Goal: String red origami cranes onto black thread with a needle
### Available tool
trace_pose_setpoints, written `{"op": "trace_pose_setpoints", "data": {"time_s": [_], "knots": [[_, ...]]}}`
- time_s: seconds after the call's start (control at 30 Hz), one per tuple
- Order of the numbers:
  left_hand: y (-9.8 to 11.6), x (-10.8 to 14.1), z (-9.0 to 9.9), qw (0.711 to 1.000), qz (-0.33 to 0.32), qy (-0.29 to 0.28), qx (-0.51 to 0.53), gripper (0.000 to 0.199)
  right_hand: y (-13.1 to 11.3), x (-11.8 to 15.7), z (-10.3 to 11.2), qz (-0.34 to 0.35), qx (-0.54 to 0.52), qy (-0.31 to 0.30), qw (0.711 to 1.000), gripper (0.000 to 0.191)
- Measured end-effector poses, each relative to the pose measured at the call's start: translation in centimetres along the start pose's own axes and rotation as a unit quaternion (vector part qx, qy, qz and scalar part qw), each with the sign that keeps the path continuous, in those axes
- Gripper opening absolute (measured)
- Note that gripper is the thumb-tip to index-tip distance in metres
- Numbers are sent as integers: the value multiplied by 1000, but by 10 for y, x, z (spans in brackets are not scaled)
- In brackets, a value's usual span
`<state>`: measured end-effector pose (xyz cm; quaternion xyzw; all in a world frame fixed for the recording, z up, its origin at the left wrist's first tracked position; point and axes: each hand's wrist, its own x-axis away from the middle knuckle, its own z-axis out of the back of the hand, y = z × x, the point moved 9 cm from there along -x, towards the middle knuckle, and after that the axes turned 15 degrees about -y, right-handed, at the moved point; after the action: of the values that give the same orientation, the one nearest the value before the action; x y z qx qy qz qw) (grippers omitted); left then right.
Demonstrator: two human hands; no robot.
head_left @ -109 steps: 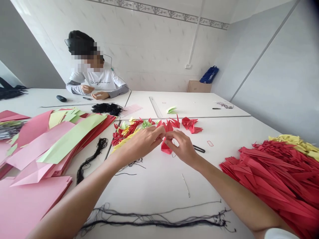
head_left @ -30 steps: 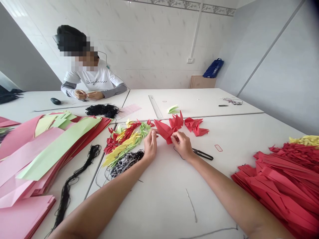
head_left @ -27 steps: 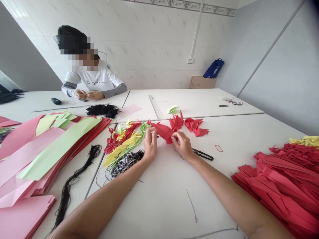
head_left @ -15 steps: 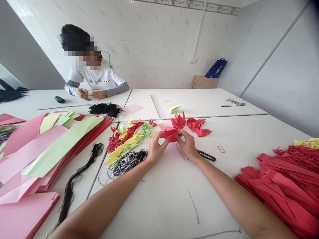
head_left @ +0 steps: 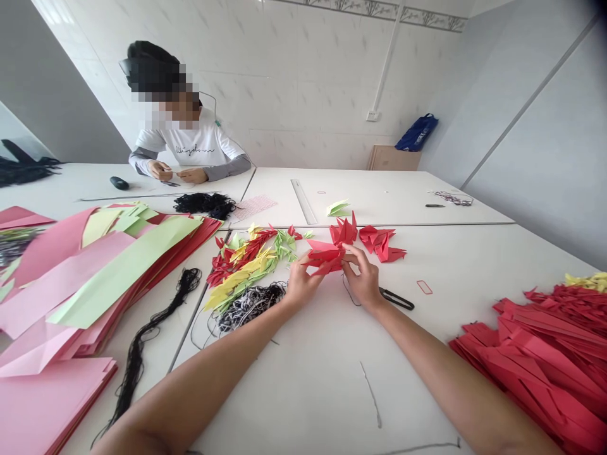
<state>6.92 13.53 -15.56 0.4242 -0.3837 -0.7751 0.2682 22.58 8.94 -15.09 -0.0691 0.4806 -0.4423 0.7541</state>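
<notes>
A red folded paper crane [head_left: 325,256] is held between my two hands over the white table. My left hand [head_left: 302,282] pinches its left side between thumb and fingers. My right hand [head_left: 361,273] grips its right edge, and a thin dark cord [head_left: 349,292] hangs down beside that hand. Just behind the held crane stands another red crane [head_left: 344,231]. More red cranes [head_left: 382,244] lie to the right of it. Black-handled snips [head_left: 397,298] rest near my right wrist. Left of my hands lies a tangle of grey and black cord [head_left: 251,306].
Strung red, yellow and green cranes [head_left: 246,262] lie at centre-left. Pink and green paper sheets [head_left: 114,272] cover the left; folded red strips [head_left: 545,354] are heaped at right. Black cord [head_left: 142,344], a ruler [head_left: 303,201] and a green crane [head_left: 338,208] lie around. A person [head_left: 190,148] sits opposite.
The held crane has turned and its folds look more spread. My right fingers have shifted up along its edge. The whole view has moved slightly.
</notes>
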Motion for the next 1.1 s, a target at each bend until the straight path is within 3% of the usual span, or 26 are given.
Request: {"op": "trace_pose_setpoints", "data": {"time_s": [0.1,0.33,1.1], "knots": [[-21,-2,-7,989,62,-45,130,19,-6,0,-1,25,17,-11,999,33],[-46,-3,-11,945,120,-40,300,31,-7,0,-8,22,-3,-56,998,35],[-47,-4,-17,926,129,-104,338,22,-8,4,-10,64,29,-62,996,30]]}}
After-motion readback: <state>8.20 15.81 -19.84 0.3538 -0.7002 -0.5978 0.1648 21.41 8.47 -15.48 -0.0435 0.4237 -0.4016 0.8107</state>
